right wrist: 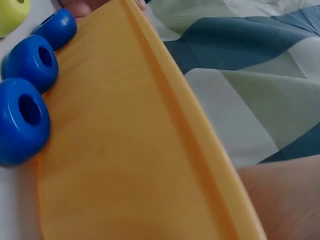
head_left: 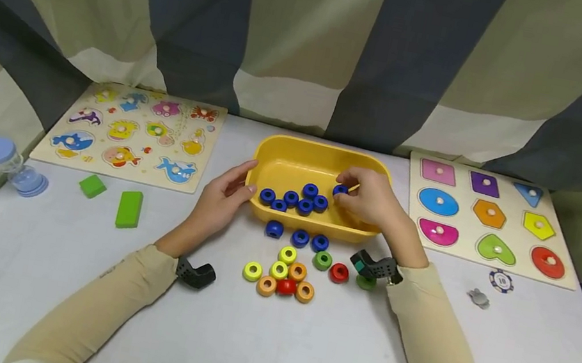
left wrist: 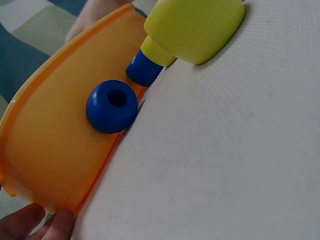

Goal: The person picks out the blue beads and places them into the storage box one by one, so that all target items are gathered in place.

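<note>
Over the right end of a yellow plastic tray, my right hand pinches a blue bead between thumb and fingers. My left hand rests against the tray's left end, its fingertips touching the outside and rim. Several blue beads with holes lie inside the tray. Three more blue beads sit on the table against the tray's near wall; one of these blue beads shows large in the left wrist view. In the right wrist view, the tray wall hides the right fingers.
Yellow beads, orange beads, red beads and green beads lie nearer. Puzzle boards stand left and right. Green blocks, an hourglass-like toy, a chip and a grey figure lie outward.
</note>
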Demonstrator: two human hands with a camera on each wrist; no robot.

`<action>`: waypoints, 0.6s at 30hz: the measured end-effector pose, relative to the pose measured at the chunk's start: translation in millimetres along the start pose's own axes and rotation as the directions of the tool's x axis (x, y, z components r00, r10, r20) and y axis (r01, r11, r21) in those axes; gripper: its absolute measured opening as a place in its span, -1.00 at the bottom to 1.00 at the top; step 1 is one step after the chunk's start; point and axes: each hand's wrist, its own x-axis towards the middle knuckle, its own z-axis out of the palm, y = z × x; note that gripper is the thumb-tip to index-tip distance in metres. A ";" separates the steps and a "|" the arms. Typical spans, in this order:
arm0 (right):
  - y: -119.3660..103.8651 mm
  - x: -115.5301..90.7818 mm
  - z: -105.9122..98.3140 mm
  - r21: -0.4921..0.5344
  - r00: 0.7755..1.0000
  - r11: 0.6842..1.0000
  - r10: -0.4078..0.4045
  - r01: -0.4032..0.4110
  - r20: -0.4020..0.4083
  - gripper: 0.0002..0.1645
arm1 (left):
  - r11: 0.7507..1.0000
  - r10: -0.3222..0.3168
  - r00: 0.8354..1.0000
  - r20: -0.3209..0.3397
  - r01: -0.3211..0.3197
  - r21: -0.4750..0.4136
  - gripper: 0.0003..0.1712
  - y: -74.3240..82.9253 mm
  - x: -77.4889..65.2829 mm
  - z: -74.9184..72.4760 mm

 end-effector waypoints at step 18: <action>-1.5 6.9 9.7 -0.015 0.995 1.000 -0.011 0.012 0.103 -0.66 | 1.000 -0.027 0.999 0.019 0.027 0.005 -0.43 40.1 -13.9 -3.7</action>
